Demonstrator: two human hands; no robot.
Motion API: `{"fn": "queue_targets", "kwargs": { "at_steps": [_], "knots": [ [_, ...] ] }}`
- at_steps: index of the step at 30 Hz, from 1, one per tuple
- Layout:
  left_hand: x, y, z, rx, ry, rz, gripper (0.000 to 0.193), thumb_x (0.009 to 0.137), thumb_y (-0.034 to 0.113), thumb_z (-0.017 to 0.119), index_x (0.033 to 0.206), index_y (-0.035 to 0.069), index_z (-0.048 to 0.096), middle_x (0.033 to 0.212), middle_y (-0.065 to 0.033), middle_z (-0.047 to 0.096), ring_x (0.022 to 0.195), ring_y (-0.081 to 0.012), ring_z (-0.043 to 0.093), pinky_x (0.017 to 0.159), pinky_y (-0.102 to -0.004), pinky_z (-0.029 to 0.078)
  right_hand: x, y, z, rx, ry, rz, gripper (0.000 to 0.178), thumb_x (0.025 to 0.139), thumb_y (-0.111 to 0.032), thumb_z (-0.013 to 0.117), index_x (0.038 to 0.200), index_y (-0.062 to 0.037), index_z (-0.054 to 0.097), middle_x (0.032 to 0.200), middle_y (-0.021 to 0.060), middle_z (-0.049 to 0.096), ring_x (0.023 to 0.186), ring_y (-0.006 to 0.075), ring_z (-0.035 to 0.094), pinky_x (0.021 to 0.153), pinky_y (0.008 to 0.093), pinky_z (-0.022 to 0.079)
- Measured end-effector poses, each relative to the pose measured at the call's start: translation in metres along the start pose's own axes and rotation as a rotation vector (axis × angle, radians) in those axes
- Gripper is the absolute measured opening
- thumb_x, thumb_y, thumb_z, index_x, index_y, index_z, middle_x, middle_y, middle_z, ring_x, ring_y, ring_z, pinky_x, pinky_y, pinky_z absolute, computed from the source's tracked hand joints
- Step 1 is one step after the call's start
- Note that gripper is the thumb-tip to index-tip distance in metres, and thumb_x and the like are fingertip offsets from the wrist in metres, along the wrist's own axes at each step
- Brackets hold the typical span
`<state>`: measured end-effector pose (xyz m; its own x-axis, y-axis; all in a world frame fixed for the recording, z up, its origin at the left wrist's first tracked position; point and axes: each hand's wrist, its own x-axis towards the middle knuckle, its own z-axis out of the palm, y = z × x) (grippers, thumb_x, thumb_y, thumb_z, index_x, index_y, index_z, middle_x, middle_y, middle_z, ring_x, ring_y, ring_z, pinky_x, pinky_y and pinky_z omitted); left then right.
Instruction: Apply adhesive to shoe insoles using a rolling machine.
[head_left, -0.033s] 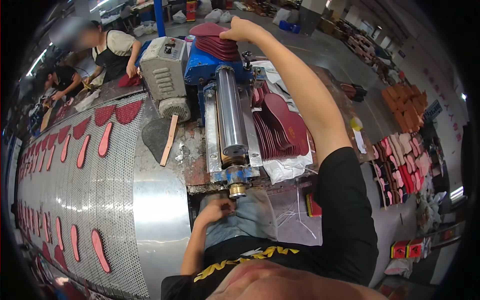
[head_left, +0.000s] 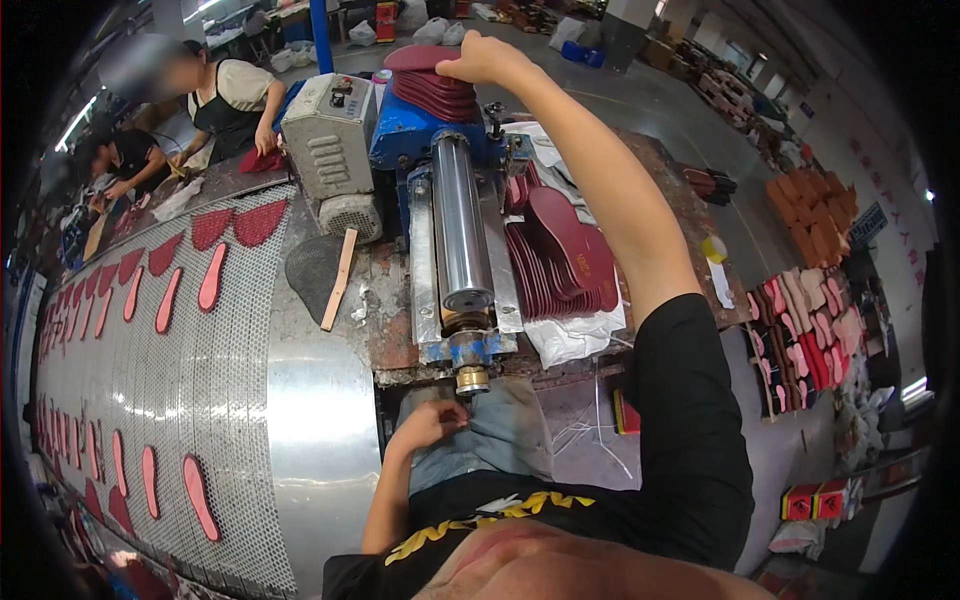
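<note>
Right hand (head_left: 490,62) has its thumb on the top insole (head_left: 415,57) beyond the roller (head_left: 462,220), grip unclear; left hand (head_left: 428,425) below it, curled, contents hidden. Seemingly picking; separate just one.

Shirt (head_left: 610,507), one: black, short-sleeved. Right sleeve (head_left: 695,400): black, loose-cut, ending near the elbow. Chest print (head_left: 545,500): yellow, ragged wavy band, a small whitish patch (head_left: 497,505) beside it. Trousers (head_left: 495,435), one pair: faded grey-blue, creased. Hands (head_left: 428,423) and forearms (head_left: 390,490): bare.
</note>
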<state>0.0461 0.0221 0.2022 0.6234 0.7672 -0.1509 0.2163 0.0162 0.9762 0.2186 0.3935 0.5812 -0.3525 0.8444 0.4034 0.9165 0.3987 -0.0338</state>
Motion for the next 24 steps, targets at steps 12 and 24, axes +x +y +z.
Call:
{"fn": "queue_targets", "kwargs": {
  "at_steps": [12,24],
  "knots": [
    [-0.106,0.08,-0.095,0.129,0.53,0.056,0.034,0.075,-0.013,0.052,0.105,-0.002,0.061,0.118,-0.0133,0.063,0.117,-0.0263,0.056,0.103,-0.0367,0.039,-0.284,0.098,-0.02,0.123,0.138,-0.222,0.055,0.061,-0.007,0.07,0.114,-0.0047,0.058,0.107,0.015,0.061,0.103,0.034,0.056,0.09,0.0407,0.045],
    [0.048,0.215,-0.205,0.821,0.191,0.481,0.088,0.066,0.031,0.081,0.139,0.004,0.04,0.141,-0.016,0.044,0.128,-0.0332,0.044,0.108,-0.0405,0.033,-0.287,-0.008,-0.013,0.242,0.123,-0.269,0.062,0.063,-0.011,0.078,0.121,-0.0054,0.058,0.118,0.0171,0.053,0.11,0.0372,0.051,0.096,0.0444,0.041]
  ]
}}
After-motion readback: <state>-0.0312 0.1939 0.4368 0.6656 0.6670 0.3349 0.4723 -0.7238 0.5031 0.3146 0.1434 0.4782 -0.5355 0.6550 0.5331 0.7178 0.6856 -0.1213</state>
